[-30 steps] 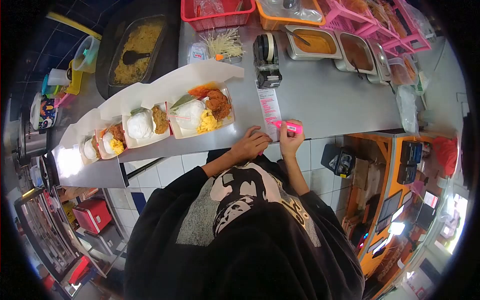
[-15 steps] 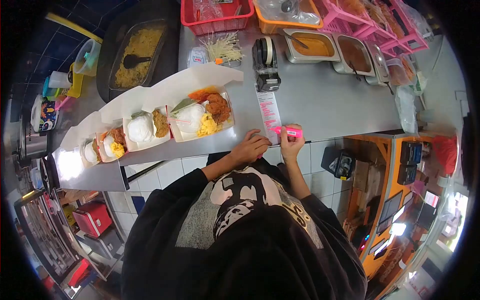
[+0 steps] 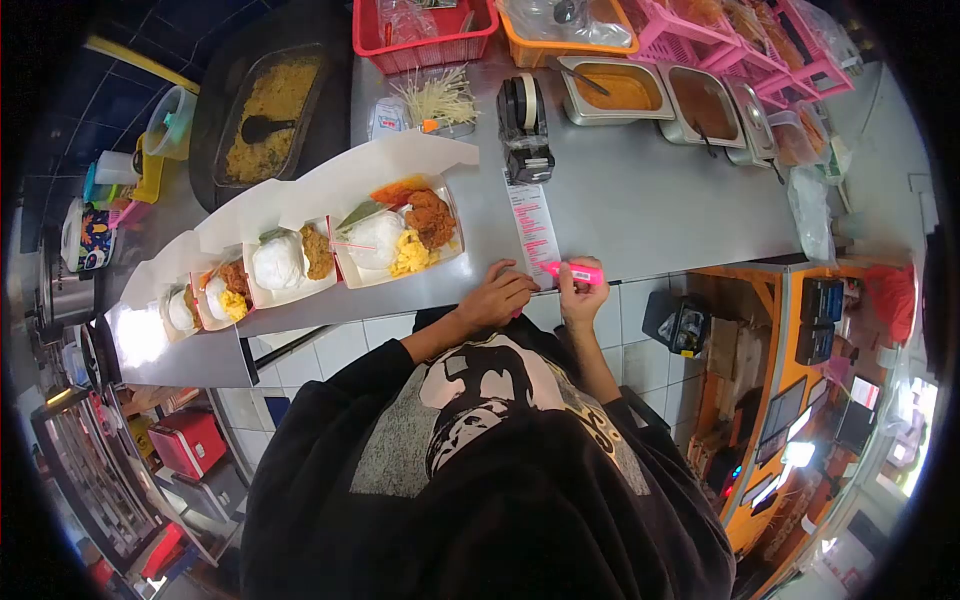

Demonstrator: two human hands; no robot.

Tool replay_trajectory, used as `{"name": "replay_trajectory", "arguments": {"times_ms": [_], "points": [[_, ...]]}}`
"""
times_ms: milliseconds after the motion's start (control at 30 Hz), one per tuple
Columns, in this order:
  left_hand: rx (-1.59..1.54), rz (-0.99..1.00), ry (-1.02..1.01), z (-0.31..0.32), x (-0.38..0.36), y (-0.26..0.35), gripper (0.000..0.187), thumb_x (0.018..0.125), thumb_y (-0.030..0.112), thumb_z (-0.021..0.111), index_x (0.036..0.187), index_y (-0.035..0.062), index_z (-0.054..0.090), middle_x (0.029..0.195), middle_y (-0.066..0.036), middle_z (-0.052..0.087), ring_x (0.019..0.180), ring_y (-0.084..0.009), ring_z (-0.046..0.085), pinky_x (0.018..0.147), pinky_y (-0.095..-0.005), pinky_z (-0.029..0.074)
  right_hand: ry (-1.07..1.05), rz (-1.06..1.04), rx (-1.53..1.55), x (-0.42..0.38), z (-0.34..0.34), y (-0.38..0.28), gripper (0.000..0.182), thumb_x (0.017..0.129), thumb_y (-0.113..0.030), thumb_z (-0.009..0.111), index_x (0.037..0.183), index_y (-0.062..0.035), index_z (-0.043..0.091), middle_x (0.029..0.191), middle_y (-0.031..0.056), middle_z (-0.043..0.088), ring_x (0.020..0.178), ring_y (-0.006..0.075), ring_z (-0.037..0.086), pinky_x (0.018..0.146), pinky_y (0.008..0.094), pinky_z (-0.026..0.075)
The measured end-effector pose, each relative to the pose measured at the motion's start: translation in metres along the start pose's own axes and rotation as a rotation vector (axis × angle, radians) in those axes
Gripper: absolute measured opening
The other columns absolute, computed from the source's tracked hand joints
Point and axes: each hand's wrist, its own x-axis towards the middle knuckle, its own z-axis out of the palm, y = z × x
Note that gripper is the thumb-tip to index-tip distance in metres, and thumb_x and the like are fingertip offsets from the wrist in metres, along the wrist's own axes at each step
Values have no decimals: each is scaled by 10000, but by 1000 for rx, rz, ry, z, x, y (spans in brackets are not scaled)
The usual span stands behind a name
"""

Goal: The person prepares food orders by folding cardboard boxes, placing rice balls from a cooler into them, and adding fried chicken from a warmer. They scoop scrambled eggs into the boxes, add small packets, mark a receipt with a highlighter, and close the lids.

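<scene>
A long printed receipt [image 3: 533,226] with pink marks lies on the steel counter [image 3: 640,200], below a black tape dispenser [image 3: 526,130]. My right hand [image 3: 581,297] grips a pink highlighter [image 3: 583,273], its tip at the receipt's lower part. Beside the paper's lower left edge rests my left hand [image 3: 499,296], its fingers bent; a bit of pink shows under it, and what it holds is hidden. To the left stand several open food boxes [image 3: 350,275] in a row, with rice, fried pieces and yellow egg.
Along the back are a red basket [image 3: 425,52], an orange basket [image 3: 570,50], steel sauce pans [image 3: 615,112] and pink crates [image 3: 700,50]. A tray of yellow food [image 3: 275,95] with a black spoon stands at the back left. A plastic bag [image 3: 810,212] hangs at the right edge.
The pink highlighter and its tip have shifted slightly left and down along the receipt. My left hand stays nearly still. The whole view has shifted a little.
</scene>
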Motion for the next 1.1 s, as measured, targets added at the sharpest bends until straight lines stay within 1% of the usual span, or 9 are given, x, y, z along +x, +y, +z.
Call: {"name": "replay_trajectory", "arguments": {"times_ms": [100, 167, 367, 567, 700, 833, 867, 1000, 1100], "points": [[0, -14, -16, -1, 0, 1, 268, 665, 47, 652, 923, 55, 580, 1009, -40, 591, 1027, -197, 545, 1011, -485, 335, -92, -189, -86, -1, 5, -3, 107, 785, 19, 658, 839, 2, 567, 726, 29, 565, 602, 44, 529, 492, 186, 399], [-18, -10, -17, -1, 0, 0, 302, 668, 40, 655, 963, 54, 588, 1000, -43, 592, 1021, -202, 548, 1011, -482, 336, -8, -87, -84, 0, -3, -3, 100, 793, 13, 656, 830, -1, 565, 722, 26, 563, 605, 47, 531, 501, 188, 405], [-211, -130, 46, -12, 11, 9, 165, 749, 28, 634, 840, 66, 502, 960, -64, 599, 959, -240, 548, 961, -463, 356, 76, 74, 141, -1, -9, -15, 134, 835, 21, 614, 932, -5, 526, 719, 43, 560, 576, 73, 526, 494, 205, 417], [-521, -666, 29, -50, 32, 23, 197, 816, 86, 610, 897, 41, 438, 786, -170, 567, 724, -373, 567, 662, -437, 445, -47, 97, 307, 12, 19, -96, 388, 850, 42, 579, 1170, -15, 367, 798, 80, 569, 599, 108, 550, 507, 225, 447], [-194, -516, 75, -64, 41, 27, 176, 848, 87, 557, 948, 37, 421, 759, -194, 563, 711, -396, 578, 611, -447, 457, -185, 73, 260, 12, 34, -103, 502, 847, 32, 590, 1242, -18, 284, 844, 92, 573, 636, 123, 577, 523, 244, 469], [-143, -673, -73, -65, 43, 35, 182, 842, 49, 532, 979, 34, 412, 832, -221, 577, 817, -421, 574, 678, -482, 452, -340, -113, -253, 14, 35, -94, 507, 830, 38, 614, 1209, -63, 292, 864, 64, 527, 580, 93, 527, 491, 213, 440], [-169, -730, -105, -66, 41, 38, 207, 827, 28, 537, 990, 32, 409, 851, -232, 581, 852, -432, 566, 695, -492, 446, -270, 67, -99, 9, 39, -92, 410, 823, 6, 644, 1119, -1, 360, 833, 72, 577, 725, 77, 573, 589, 208, 487], [-375, -766, -5, -83, 39, 45, 308, 827, -1, 534, 1075, 33, 354, 913, -269, 564, 876, -468, 549, 706, -494, 449, -301, 73, 142, 5, 50, -103, 347, 824, 0, 647, 1037, -11, 374, 817, 73, 582, 698, 69, 566, 581, 201, 482], [-474, -669, 212, -99, 39, 47, 393, 813, -28, 553, 1137, 38, 340, 917, -264, 558, 870, -458, 562, 705, -461, 461, -414, 82, 173, 17, 59, -111, 358, 818, 1, 654, 1040, -9, 372, 821, 70, 581, 697, 71, 570, 580, 205, 486]]}}
